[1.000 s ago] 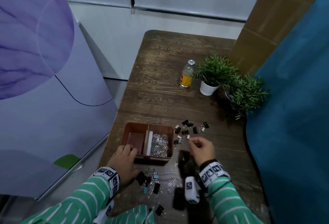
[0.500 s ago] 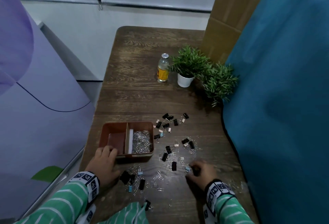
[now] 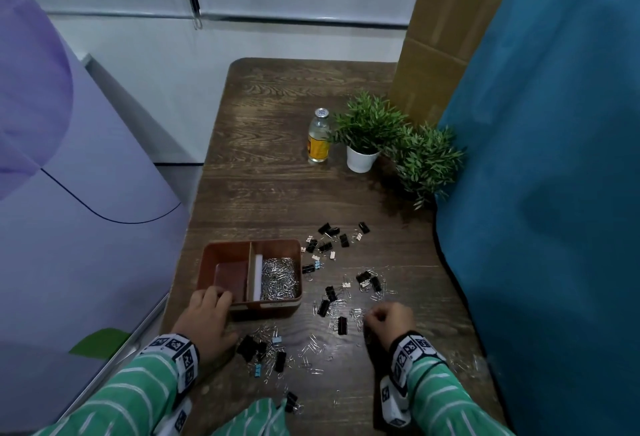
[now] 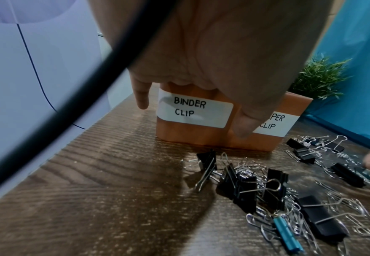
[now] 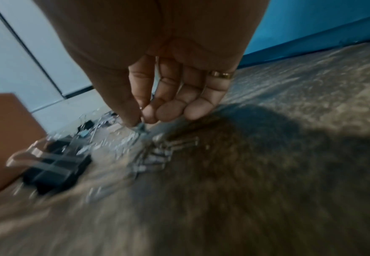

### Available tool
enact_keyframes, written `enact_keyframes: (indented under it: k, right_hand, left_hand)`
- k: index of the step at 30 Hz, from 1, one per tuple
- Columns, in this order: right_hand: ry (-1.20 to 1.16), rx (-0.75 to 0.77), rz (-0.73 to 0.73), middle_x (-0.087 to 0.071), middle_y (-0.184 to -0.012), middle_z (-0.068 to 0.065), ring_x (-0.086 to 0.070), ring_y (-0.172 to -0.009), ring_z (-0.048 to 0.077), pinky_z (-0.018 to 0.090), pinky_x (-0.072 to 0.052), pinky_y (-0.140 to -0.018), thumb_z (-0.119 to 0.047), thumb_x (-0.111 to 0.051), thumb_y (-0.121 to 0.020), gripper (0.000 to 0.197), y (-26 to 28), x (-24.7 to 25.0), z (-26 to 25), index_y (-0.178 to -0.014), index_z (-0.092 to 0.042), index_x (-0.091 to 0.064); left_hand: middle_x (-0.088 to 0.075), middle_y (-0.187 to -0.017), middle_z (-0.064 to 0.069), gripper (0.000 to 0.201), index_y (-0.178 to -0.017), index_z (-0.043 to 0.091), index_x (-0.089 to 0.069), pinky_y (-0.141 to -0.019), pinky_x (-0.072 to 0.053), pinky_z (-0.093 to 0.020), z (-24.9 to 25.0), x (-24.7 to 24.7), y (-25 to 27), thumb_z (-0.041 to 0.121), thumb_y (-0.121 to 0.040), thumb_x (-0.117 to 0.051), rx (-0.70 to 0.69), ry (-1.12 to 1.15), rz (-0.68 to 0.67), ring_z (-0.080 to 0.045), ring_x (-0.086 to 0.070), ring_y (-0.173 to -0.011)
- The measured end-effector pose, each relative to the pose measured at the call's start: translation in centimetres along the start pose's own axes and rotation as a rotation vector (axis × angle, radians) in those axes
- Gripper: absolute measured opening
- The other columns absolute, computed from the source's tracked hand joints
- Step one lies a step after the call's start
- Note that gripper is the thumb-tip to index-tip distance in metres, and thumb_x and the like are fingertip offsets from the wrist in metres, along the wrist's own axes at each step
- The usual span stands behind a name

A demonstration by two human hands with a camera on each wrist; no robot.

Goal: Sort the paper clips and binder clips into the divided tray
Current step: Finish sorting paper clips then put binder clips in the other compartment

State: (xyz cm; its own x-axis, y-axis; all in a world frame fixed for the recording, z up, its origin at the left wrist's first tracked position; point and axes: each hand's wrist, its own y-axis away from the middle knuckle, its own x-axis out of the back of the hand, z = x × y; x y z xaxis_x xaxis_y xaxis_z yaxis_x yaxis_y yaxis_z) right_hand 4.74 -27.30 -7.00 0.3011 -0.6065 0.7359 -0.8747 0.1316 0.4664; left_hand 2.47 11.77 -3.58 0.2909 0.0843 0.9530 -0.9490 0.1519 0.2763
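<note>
Divided tray (image 3: 214, 255), brown, its right compartment holding paper clips (image 3: 278, 278): left hand (image 3: 207, 319) grips its near-left rim; right hand (image 3: 389, 323), right of tray, pinches a small clip (image 5: 140, 128) among scattered binder clips (image 3: 332, 238).

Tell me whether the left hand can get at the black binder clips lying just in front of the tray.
Probably yes. The left hand grips the tray by its near wall, and the black binder clips lie on bare table beside its wrist, nothing between. It would have to release the tray first.

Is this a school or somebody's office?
Probably an office corner, though I can't be sure: a wooden table holding a labelled clip tray, small potted plants, and a blue partition alongside.
</note>
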Motion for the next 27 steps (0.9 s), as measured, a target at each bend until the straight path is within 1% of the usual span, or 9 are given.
enact_keyframes:
  k: [2,5,8,11,13,15,18,23,27]
  right_hand:
    - [-0.137,-0.052,0.042,-0.07,-0.075,-0.012,-0.067,-0.078,0.005,0.016,-0.048,-0.064,-0.02,-0.077,-0.088,0.014,-0.3,0.8,-0.1,-0.077,-0.028,-0.073]
    - [-0.401,-0.183,0.202,-0.075,-0.078,-0.004,-0.071,-0.081,0.021,0.034,-0.058,-0.074,-0.017,-0.075,-0.088,0.013,-0.9,1.8,0.6,-0.078,-0.025,-0.076]
    - [-0.463,-0.208,0.274,-0.076,-0.083,-0.004,-0.072,-0.082,0.023,0.047,-0.061,-0.082,-0.02,-0.071,-0.091,0.019,-1.2,1.7,2.0,-0.078,-0.033,-0.073]
    - [-0.158,-0.08,0.152,-0.075,-0.095,-0.006,-0.07,-0.089,0.017,0.03,-0.056,-0.084,-0.032,-0.076,-0.086,0.009,0.3,1.1,1.9,-0.093,-0.036,-0.072]
    - [0.134,0.036,0.023,-0.067,-0.103,-0.01,-0.065,-0.09,0.013,0.023,-0.049,-0.081,-0.048,-0.077,-0.078,0.033,1.7,0.3,1.8,-0.108,-0.038,-0.067]
    - [0.293,0.083,-0.013,-0.059,-0.109,-0.008,-0.062,-0.094,0.014,0.023,-0.049,-0.083,-0.054,-0.074,-0.074,0.042,3.0,-0.5,1.4,-0.11,-0.036,-0.063]
    - [0.323,0.059,0.016,-0.062,-0.113,-0.002,-0.063,-0.098,0.019,0.027,-0.05,-0.088,-0.041,-0.07,-0.081,0.028,3.3,-1.7,0.7,-0.105,-0.028,-0.068]
    - [0.297,0.072,0.048,-0.07,-0.098,0.003,-0.066,-0.087,0.019,0.026,-0.052,-0.083,-0.025,-0.065,-0.087,0.012,2.3,-2.0,-1.7,-0.092,-0.018,-0.073]
    - [0.181,0.106,0.041,-0.062,-0.114,-0.002,-0.064,-0.101,0.017,0.03,-0.053,-0.098,-0.016,-0.072,-0.085,0.027,0.8,-1.7,-3.3,-0.111,-0.022,-0.07]
  left_hand:
    - [-0.044,-0.135,-0.006,0.072,-0.134,0.021,-0.045,-0.103,-0.043,-0.041,0.0,0.0,0.0,0.056,-0.074,-0.065,-0.002,0.005,0.001,-0.03,-0.038,-0.123]
    - [-0.044,-0.134,-0.005,0.072,-0.133,0.021,-0.046,-0.101,-0.044,-0.04,0.0,0.0,0.0,0.057,-0.073,-0.065,0.002,0.009,0.005,-0.029,-0.038,-0.121]
    - [-0.04,-0.136,-0.004,0.073,-0.135,0.022,-0.042,-0.104,-0.041,-0.038,0.0,0.0,0.0,0.058,-0.075,-0.063,0.008,0.002,-0.01,-0.028,-0.035,-0.123]
    - [-0.041,-0.136,-0.004,0.073,-0.134,0.022,-0.043,-0.103,-0.042,-0.039,0.0,-0.1,-0.1,0.058,-0.075,-0.065,0.005,0.022,0.002,-0.028,-0.035,-0.122]
    - [-0.042,-0.135,-0.005,0.072,-0.133,0.021,-0.045,-0.103,-0.042,-0.04,0.0,-0.1,0.0,0.057,-0.075,-0.065,0.004,0.016,-0.002,-0.028,-0.036,-0.122]
    - [-0.045,-0.132,-0.007,0.072,-0.132,0.018,-0.048,-0.101,-0.043,-0.041,0.0,0.0,-0.1,0.055,-0.072,-0.067,0.001,0.007,0.004,-0.03,-0.038,-0.119]
    - [-0.047,-0.131,-0.008,0.073,-0.131,0.017,-0.049,-0.099,-0.045,-0.043,0.1,0.1,-0.1,0.053,-0.07,-0.067,0.001,0.007,0.0,-0.033,-0.04,-0.119]
    - [-0.045,-0.132,-0.006,0.072,-0.13,0.019,-0.048,-0.1,-0.044,-0.041,0.1,0.2,0.0,0.055,-0.071,-0.065,-0.001,0.01,-0.012,-0.031,-0.039,-0.12]
    - [-0.048,-0.129,-0.007,0.07,-0.127,0.018,-0.051,-0.096,-0.047,-0.043,0.0,0.3,0.1,0.055,-0.068,-0.066,-0.007,0.018,0.002,-0.032,-0.042,-0.116]
